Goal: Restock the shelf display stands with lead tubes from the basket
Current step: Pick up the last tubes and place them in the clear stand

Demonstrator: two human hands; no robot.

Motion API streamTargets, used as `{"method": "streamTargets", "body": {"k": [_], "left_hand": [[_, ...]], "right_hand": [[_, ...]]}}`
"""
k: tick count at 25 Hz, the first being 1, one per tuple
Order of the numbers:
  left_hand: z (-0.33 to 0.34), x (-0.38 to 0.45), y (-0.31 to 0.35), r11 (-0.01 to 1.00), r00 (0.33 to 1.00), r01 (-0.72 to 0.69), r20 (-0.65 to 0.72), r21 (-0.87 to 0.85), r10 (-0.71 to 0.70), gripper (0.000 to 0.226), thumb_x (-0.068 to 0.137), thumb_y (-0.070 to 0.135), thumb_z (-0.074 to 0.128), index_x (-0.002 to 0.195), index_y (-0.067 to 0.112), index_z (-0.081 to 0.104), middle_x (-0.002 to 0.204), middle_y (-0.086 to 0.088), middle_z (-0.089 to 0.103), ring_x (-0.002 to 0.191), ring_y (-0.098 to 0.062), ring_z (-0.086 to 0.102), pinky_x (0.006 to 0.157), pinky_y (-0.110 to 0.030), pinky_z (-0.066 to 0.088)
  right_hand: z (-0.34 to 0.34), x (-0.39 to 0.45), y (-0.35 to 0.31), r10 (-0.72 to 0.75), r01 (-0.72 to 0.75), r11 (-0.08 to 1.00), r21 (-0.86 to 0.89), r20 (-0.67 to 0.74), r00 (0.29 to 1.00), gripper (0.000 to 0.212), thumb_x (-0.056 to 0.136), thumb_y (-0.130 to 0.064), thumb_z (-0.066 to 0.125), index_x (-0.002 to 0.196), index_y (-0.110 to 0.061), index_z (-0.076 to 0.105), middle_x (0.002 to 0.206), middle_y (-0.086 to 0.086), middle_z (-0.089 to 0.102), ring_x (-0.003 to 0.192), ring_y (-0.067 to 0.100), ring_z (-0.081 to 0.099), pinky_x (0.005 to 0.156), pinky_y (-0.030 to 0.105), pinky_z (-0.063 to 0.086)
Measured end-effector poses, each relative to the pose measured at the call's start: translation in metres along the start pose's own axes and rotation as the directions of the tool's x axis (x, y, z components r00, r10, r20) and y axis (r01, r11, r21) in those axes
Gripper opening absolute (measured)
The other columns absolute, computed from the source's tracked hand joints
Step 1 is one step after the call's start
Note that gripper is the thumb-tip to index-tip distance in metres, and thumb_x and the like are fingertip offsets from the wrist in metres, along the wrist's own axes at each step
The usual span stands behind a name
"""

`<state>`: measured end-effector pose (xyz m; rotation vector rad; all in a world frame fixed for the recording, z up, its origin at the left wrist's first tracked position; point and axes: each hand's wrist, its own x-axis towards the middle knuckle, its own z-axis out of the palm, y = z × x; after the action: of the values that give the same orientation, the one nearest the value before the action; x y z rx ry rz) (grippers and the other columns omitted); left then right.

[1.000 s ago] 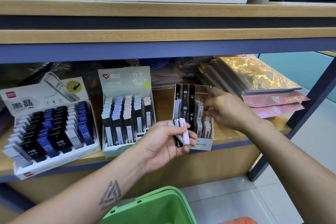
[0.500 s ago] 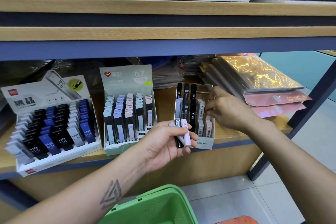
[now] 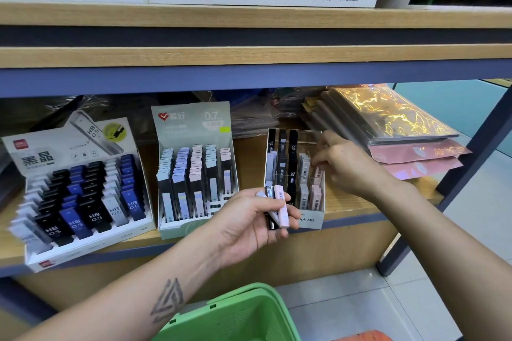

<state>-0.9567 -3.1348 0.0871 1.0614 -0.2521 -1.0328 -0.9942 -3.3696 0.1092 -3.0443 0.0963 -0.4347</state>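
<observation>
Left hand [image 3: 249,225]: held palm-up in front of the lower shelf [image 3: 346,209], fingers curled round a small bundle of lead tubes [image 3: 277,209]; a pink one and a black one are distinct, a pale third is partly covered by the thumb.

Right hand [image 3: 345,165]: reaching into the right rear of the clear display stand [image 3: 295,174], fingertips pinched at a pink tube [image 3: 318,173] standing in the rightmost column. The fingers hide the tube's top, so the grip itself is only partly visible.

The clear stand's front label is cut off by the left hand; only "aph MG" reads.

To its left stand the pastel 0.7 stand [image 3: 194,169] and the HB 0.5 stand [image 3: 77,191], both well filled.

Green basket [image 3: 235,315]: at the bottom edge, cropped; contents not visible.

Wrapped goods behind the stands are in shadow and cannot be identified.
</observation>
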Motion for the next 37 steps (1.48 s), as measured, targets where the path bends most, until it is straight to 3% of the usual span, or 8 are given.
{"method": "streamTargets", "body": {"k": [12, 15, 17, 20, 23, 29, 33, 37], "left_hand": [[-0.001, -0.001, -0.001, 1.000, 0.999, 0.004, 0.041, -0.014, -0.004, 0.033, 0.096, -0.008, 0.051, 0.128, -0.007, 0.048, 0.100, -0.033, 0.068, 0.077, -0.032, 0.071, 0.058, -0.032, 0.058], [-0.002, 0.000, 0.001, 0.999, 0.999, -0.025, 0.040, 0.019, 0.024, 0.024, 0.096, -0.007, 0.052, 0.120, -0.007, 0.050, 0.111, -0.034, 0.068, 0.082, -0.031, 0.072, 0.060, -0.032, 0.059], [-0.003, 0.002, 0.002, 0.998, 0.999, -0.044, 0.024, 0.053, 0.043, 0.027, 0.095, -0.007, 0.054, 0.122, -0.009, 0.054, 0.111, -0.031, 0.069, 0.083, -0.029, 0.073, 0.061, -0.030, 0.059], [-0.002, 0.002, 0.004, 0.993, 0.997, -0.072, 0.006, 0.091, 0.071, 0.019, 0.095, -0.005, 0.056, 0.112, -0.002, 0.064, 0.108, -0.027, 0.071, 0.084, -0.027, 0.072, 0.060, -0.029, 0.057], [-0.003, 0.002, 0.005, 0.996, 0.998, -0.070, -0.004, 0.059, 0.070, 0.019, 0.096, -0.003, 0.055, 0.114, -0.005, 0.063, 0.110, -0.030, 0.070, 0.089, -0.029, 0.072, 0.065, -0.032, 0.059], [-0.003, 0.003, 0.007, 0.995, 0.992, -0.068, -0.098, 0.076, 0.075, 0.020, 0.096, 0.001, 0.059, 0.115, -0.005, 0.059, 0.106, -0.029, 0.071, 0.078, -0.026, 0.071, 0.058, -0.027, 0.058], [0.004, 0.007, 0.018, 0.997, 0.992, -0.074, -0.103, -0.006, 0.073, 0.030, 0.094, 0.001, 0.062, 0.121, -0.011, 0.055, 0.103, -0.031, 0.070, 0.081, -0.031, 0.072, 0.061, -0.028, 0.061], [0.010, 0.009, 0.027, 0.997, 0.997, -0.070, -0.036, -0.039, 0.069, 0.028, 0.098, -0.011, 0.047, 0.125, -0.010, 0.049, 0.107, -0.035, 0.069, 0.092, -0.036, 0.072, 0.072, -0.033, 0.063]], "right_hand": [[-0.003, -0.004, 0.003, 0.028, -0.022, 0.997, 0.071, -0.077, 0.997, 0.026, 0.087, -0.002, 0.068, 0.105, -0.018, 0.077, 0.109, 0.001, 0.063, 0.096, 0.023, 0.063, 0.080, 0.040, 0.056], [-0.009, -0.002, -0.013, 0.080, -0.037, 0.975, 0.220, -0.191, 0.978, 0.017, 0.091, -0.009, 0.067, 0.098, -0.021, 0.078, 0.099, -0.007, 0.065, 0.089, 0.012, 0.062, 0.076, 0.030, 0.053], [-0.016, -0.004, -0.035, 0.083, -0.049, 0.861, 0.506, -0.046, 0.995, 0.014, 0.094, -0.015, 0.069, 0.103, -0.021, 0.077, 0.096, -0.013, 0.069, 0.087, 0.001, 0.064, 0.075, 0.017, 0.049], [-0.016, -0.006, -0.052, -0.036, -0.156, 0.668, 0.728, 0.240, 0.970, 0.014, 0.093, -0.021, 0.072, 0.104, -0.018, 0.079, 0.094, -0.003, 0.077, 0.092, 0.013, 0.071, 0.079, 0.027, 0.057], [-0.014, -0.003, -0.049, -0.001, -0.182, 0.605, 0.775, 0.230, 0.973, 0.009, 0.089, -0.015, 0.076, 0.097, -0.014, 0.080, 0.091, 0.005, 0.077, 0.092, 0.025, 0.071, 0.085, 0.039, 0.058], [-0.029, -0.002, -0.041, 0.108, -0.214, 0.460, 0.862, 0.184, 0.977, 0.013, 0.083, -0.001, 0.077, 0.095, -0.004, 0.076, 0.088, 0.019, 0.074, 0.076, 0.021, 0.071, 0.072, 0.025, 0.058], [-0.055, 0.010, -0.010, 0.407, -0.165, 0.643, 0.748, -0.152, 0.901, 0.015, 0.085, -0.004, 0.077, 0.099, -0.011, 0.075, 0.090, 0.001, 0.074, 0.082, 0.012, 0.070, 0.072, 0.014, 0.052], [-0.046, 0.026, 0.003, 0.378, -0.229, 0.876, 0.425, -0.310, 0.872, 0.019, 0.092, -0.011, 0.071, 0.111, -0.011, 0.075, 0.100, 0.001, 0.072, 0.090, 0.011, 0.060, 0.081, 0.020, 0.042]]}}
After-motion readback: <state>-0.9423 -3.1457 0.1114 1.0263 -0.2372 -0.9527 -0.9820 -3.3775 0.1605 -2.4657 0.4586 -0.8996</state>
